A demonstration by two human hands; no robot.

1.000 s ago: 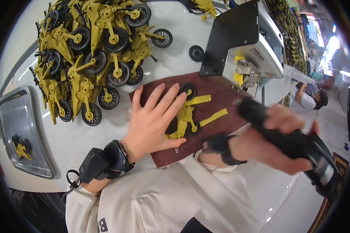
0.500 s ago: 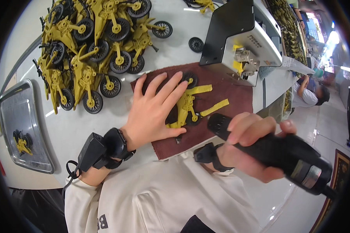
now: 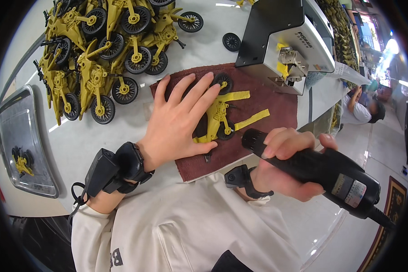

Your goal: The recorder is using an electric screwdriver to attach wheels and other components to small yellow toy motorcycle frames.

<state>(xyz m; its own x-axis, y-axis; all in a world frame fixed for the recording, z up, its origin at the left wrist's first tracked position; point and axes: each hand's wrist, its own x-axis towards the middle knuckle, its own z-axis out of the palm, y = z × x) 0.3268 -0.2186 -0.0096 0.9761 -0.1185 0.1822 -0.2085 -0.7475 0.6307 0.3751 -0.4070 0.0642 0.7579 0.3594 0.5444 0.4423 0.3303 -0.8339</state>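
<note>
My left hand (image 3: 177, 122) lies with fingers spread on a dark red cloth (image 3: 276, 102). Its thumb and index finger border a yellow toy motorcycle (image 3: 216, 115) with black wheels, which lies on its side and is partly hidden by the hand. My right hand (image 3: 294, 158) is wrapped round a black corded electric screwdriver (image 3: 344, 181). The front end of the tool points left, over the cloth's right edge, apart from the motorcycle. Two yellow strips (image 3: 252, 119) lie on the cloth to the right of the toy.
A heap of yellow toy motorcycles (image 3: 95, 68) covers the table's far left. One more lies in a metal tray (image 3: 41, 158) at left. A loose black wheel (image 3: 231, 41) sits beside a black-and-white screw feeder (image 3: 276, 50). Another person (image 3: 360, 106) is at the far right.
The view has shifted slightly, moving the table things a little up in the picture. My left hand stays spread beside the motorcycle, and my right still grips the screwdriver.
</note>
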